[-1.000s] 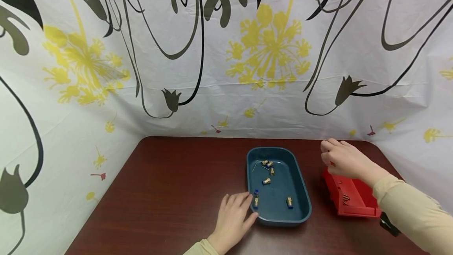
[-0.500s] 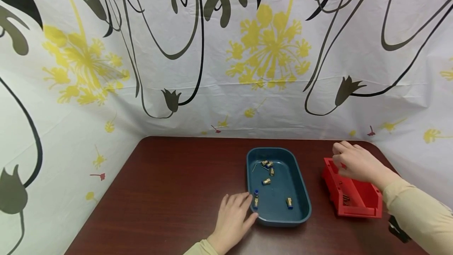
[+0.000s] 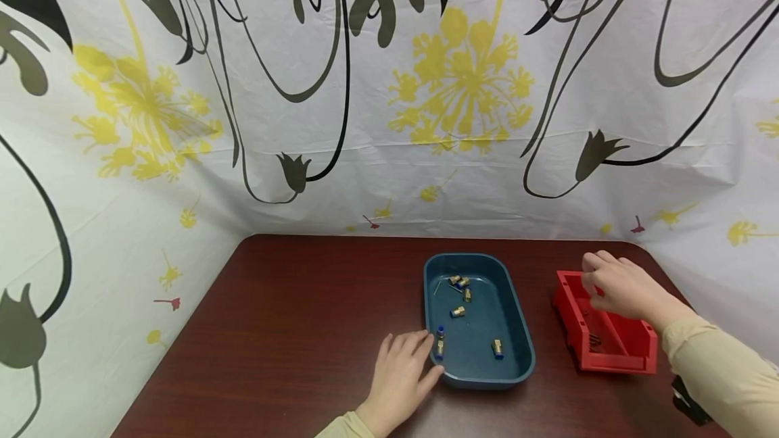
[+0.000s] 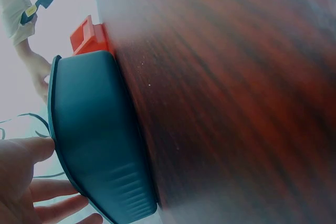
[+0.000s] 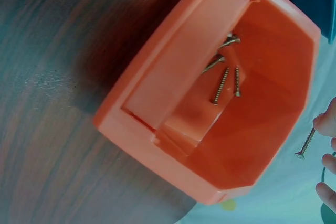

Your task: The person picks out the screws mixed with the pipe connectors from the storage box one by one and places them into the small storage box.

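My right hand (image 3: pixel 627 289) is over the far part of the red bin (image 3: pixel 583 350). In the right wrist view it pinches a screw (image 5: pixel 305 144), whose head points away from the fingertips. Several more screws (image 5: pixel 221 85) lie on the bin floor. To the left stands a blue tray (image 3: pixel 481 377). My left hand (image 3: pixel 398 374) rests its extended fingers and thumb on the tray's near left rim. Inside the tray lie several brass fittings with blue ends (image 3: pixel 498 349), and thin screw-like pieces (image 3: pixel 437 287) near its far left.
A dark reddish-brown table (image 3: pixel 292 330) carries both containers, with a narrow gap between them. Behind it and at its sides hangs a white patterned cloth (image 3: pixel 365 120). A dark device (image 3: pixel 690 403) is at the right wrist.
My right hand has moved right and slightly nearer over the red bin, most of it in the first half second. The left hand and the tray look unmoved.
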A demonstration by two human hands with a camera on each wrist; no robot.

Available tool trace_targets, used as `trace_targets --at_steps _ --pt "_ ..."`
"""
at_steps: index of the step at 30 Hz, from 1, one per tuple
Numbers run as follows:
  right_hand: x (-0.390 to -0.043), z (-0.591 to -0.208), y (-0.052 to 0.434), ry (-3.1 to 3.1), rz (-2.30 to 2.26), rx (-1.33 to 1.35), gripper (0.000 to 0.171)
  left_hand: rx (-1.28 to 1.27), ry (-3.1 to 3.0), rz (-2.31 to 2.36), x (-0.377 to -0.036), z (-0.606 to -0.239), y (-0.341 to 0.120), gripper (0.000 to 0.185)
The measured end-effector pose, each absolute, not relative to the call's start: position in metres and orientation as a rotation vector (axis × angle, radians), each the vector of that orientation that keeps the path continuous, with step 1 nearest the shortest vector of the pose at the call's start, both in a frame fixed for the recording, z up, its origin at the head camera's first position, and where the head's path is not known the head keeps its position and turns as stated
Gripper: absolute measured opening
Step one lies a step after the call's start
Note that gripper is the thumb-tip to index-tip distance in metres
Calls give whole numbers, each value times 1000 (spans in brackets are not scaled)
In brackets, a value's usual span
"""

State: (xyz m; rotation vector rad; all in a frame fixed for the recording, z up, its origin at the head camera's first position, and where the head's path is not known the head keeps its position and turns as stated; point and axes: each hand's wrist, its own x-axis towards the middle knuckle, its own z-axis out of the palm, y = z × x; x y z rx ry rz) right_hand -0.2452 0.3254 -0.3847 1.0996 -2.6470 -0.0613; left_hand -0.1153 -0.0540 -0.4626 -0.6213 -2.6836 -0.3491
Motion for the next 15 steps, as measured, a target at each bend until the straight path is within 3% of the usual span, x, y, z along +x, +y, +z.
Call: trace_targets --at_steps 15 --pt "-246 -406 329 -2742 -60 1074 36 -625 -2656 -342 -115 -463 -54 41"
